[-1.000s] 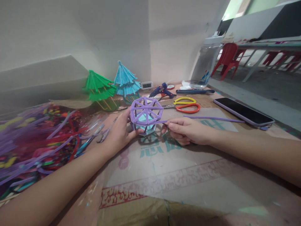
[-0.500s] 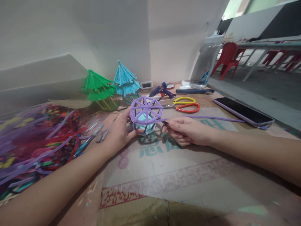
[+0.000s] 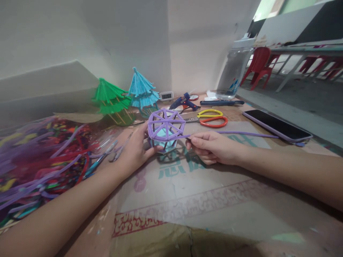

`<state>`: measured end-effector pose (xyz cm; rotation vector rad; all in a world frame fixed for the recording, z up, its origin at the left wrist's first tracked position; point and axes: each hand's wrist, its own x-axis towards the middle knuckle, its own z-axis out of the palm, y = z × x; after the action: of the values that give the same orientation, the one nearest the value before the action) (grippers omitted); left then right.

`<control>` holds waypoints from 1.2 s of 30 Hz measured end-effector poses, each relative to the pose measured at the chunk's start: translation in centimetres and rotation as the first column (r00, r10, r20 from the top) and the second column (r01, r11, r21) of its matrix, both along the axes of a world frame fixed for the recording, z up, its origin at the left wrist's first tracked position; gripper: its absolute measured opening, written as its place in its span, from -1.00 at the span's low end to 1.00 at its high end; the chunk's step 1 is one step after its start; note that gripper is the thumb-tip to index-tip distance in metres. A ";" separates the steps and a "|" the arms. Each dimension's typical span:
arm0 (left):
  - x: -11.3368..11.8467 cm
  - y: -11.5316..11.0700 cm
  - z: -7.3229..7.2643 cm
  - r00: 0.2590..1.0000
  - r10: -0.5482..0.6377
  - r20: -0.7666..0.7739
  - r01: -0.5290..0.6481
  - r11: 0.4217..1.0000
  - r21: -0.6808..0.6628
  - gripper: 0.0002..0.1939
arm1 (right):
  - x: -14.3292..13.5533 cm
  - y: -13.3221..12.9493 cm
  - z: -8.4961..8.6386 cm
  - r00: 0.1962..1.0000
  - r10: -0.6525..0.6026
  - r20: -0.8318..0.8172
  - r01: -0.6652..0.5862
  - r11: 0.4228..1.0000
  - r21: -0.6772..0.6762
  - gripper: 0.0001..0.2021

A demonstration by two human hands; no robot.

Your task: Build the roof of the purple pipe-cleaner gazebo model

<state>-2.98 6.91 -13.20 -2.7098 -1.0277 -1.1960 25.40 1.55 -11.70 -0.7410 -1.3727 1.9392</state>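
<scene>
My left hand (image 3: pixel 136 144) is closed around the left side of a small round cage (image 3: pixel 166 123) of purple pipe cleaners. The cage has a spoked top, dark uprights and a pale blue base. From its lower right rim a short purple pipe cleaner end (image 3: pixel 183 136) sticks out. My right hand (image 3: pixel 210 146) pinches the tip of that end between thumb and forefinger, its other fingers curled. Behind the right hand, another length of purple pipe cleaner (image 3: pixel 249 134) lies across the cardboard as far as the phone.
Scissors (image 3: pixel 213 118), a blue glue gun (image 3: pixel 184 102) and a phone (image 3: pixel 277 125) lie beyond my hands. Green (image 3: pixel 111 101) and blue (image 3: pixel 143 89) umbrella-like roofs stand by the wall. A large bottle (image 3: pixel 233 69) is at back right, a pipe cleaner heap (image 3: pixel 40 160) at left.
The dark tip that showed at my right fingertips is now mostly hidden, and the fingers have turned slightly. The cage and my left hand have hardly moved.
</scene>
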 end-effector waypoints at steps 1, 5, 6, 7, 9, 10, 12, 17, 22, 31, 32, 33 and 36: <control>0.0 0.0 0.0 1.000 -0.009 0.002 0.009 1.000 -0.008 -0.40 | 0.0 0.0 0.0 1.000 -0.009 0.008 0.009 1.000 0.008 -0.67; 0.1 -0.1 0.1 1.000 -0.004 0.006 0.005 0.999 -0.044 -0.33 | -0.2 -0.3 0.2 0.999 -0.039 0.037 0.038 0.999 0.027 -0.66; 0.1 -0.1 0.2 1.000 -0.001 0.007 0.001 0.999 -0.046 -0.30 | -0.2 -0.4 0.2 0.998 -0.046 0.042 0.045 0.999 0.030 -0.66; 0.1 -0.1 0.1 1.000 0.002 0.007 -0.002 0.999 -0.047 -0.29 | -0.2 -0.4 0.3 0.997 -0.054 0.047 0.052 0.998 0.033 -0.67; 0.1 -0.1 0.1 1.000 0.001 0.005 -0.001 0.999 -0.045 -0.29 | -0.3 -0.6 0.4 0.996 -0.062 0.056 0.060 0.997 0.038 -0.67; 0.1 -0.1 0.1 1.000 -0.001 0.006 0.001 0.999 -0.039 -0.30 | -0.3 -0.6 0.5 0.996 -0.067 0.060 0.064 0.997 0.041 -0.67; 0.0 -0.1 0.0 1.000 -0.003 0.002 0.003 1.000 -0.023 -0.31 | -0.4 -0.8 0.5 0.995 -0.076 0.065 0.072 0.996 0.057 -0.68; 0.0 0.0 -0.1 1.000 -0.017 -0.010 0.017 1.000 0.026 -0.25 | -0.7 -1.0 0.5 0.994 -0.069 0.085 0.064 0.996 0.064 -0.65; 0.0 -0.1 0.0 1.000 0.006 -0.031 -0.006 1.000 0.028 -0.24 | -1.1 -1.3 0.3 0.995 -0.073 0.068 0.069 0.996 0.061 -0.60; 0.0 -0.1 0.1 1.000 -0.009 -0.023 0.010 1.000 0.023 -0.27 | -1.3 -1.8 0.5 0.993 -0.106 0.054 0.104 0.994 0.039 -0.60; 0.0 -0.1 0.1 1.000 -0.013 -0.019 0.014 1.000 0.026 -0.28 | -1.3 -1.8 0.5 0.992 -0.112 0.051 0.110 0.993 0.038 -0.61; 0.0 0.0 0.1 1.000 -0.015 -0.016 0.015 0.999 0.030 -0.28 | -1.3 -1.8 0.4 0.992 -0.117 0.049 0.115 0.993 0.040 -0.61; 0.1 -0.1 0.0 1.000 -0.011 -0.004 0.011 1.000 0.023 -0.28 | -1.3 -1.8 0.3 0.993 -0.092 0.077 0.087 0.994 0.066 -0.60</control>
<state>-2.92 6.86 -13.16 -2.7032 -0.9933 -1.1961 24.07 -0.27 -11.36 -0.8441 -1.4160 1.8064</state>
